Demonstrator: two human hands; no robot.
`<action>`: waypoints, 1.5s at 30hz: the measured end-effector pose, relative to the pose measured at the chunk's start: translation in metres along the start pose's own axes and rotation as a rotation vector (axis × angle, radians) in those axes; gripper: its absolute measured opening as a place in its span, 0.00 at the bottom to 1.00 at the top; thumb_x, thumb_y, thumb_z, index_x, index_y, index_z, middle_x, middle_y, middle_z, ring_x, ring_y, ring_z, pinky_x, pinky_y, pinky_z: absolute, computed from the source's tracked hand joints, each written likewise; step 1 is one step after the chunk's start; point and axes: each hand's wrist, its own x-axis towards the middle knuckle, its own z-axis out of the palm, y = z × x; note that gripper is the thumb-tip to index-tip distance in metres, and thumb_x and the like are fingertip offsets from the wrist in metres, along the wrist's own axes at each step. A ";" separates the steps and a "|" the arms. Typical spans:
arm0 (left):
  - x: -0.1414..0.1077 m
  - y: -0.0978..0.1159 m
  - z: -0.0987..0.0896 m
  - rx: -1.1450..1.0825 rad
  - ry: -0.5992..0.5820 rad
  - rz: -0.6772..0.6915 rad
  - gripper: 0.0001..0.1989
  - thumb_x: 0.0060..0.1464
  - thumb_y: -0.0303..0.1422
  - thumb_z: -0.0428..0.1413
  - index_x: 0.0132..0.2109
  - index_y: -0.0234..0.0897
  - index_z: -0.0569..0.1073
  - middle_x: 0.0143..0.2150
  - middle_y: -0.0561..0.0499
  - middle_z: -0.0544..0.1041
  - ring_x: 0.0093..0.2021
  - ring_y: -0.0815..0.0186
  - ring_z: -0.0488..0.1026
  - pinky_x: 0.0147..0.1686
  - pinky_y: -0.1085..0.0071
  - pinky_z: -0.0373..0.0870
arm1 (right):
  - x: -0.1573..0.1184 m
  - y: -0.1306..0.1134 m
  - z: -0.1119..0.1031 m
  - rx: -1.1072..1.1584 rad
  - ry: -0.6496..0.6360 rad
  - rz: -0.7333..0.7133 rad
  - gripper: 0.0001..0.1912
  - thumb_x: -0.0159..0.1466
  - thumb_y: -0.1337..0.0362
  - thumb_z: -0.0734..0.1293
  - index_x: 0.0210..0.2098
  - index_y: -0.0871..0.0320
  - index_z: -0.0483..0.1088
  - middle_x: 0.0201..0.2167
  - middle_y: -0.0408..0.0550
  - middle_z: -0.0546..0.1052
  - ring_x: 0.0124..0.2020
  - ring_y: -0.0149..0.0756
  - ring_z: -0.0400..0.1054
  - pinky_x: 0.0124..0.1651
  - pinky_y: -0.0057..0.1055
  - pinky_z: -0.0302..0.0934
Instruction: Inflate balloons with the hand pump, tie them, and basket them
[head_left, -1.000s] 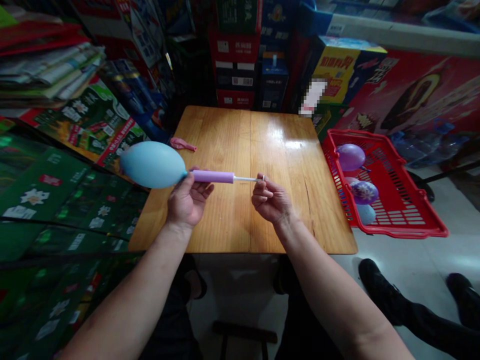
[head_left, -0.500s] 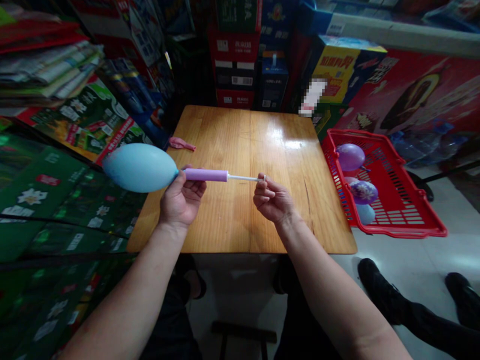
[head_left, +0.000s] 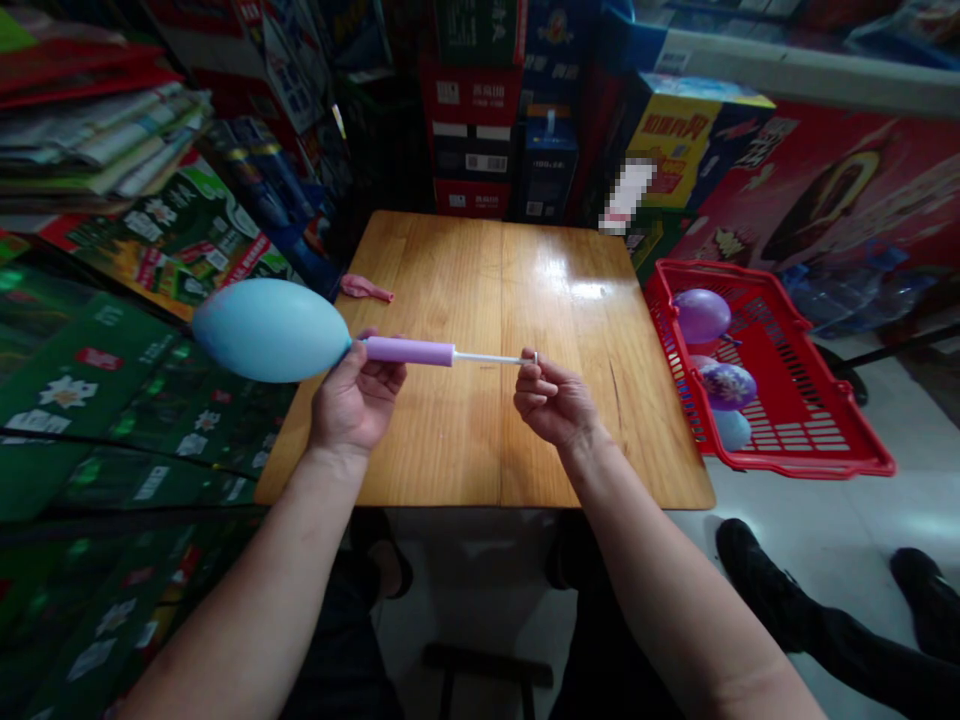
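Note:
A light blue inflated balloon (head_left: 270, 330) points left, its neck on the nozzle end of a purple hand pump (head_left: 412, 351). My left hand (head_left: 356, 395) pinches the balloon's neck and the pump's left end together. The pump's white rod is pulled out to the right, and my right hand (head_left: 553, 398) holds the handle at its end with curled fingers. Both hands are above the wooden table (head_left: 450, 440). A limp pink balloon (head_left: 366, 289) lies near the table's left edge, beyond my left hand.
A red basket (head_left: 810, 410) at the table's right holds purple balloons and a light blue one. Green cartons (head_left: 82, 400) stand along the left, with stacked boxes (head_left: 472, 140) behind the table. Another person's shoes (head_left: 757, 570) are on the floor at the lower right.
The blue balloon, pump and my left hand have shifted slightly left. My right hand has moved a little right, with slightly more of the white rod showing.

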 end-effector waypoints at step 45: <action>-0.019 -0.017 0.004 0.060 -0.083 -0.140 0.11 0.58 0.32 0.61 0.48 0.38 0.77 0.48 0.42 0.81 0.42 0.63 0.79 0.39 0.70 0.76 | 0.011 0.051 0.000 -0.831 0.179 -0.306 0.19 0.61 0.48 0.71 0.37 0.57 0.70 0.25 0.45 0.76 0.17 0.26 0.62 0.21 0.25 0.54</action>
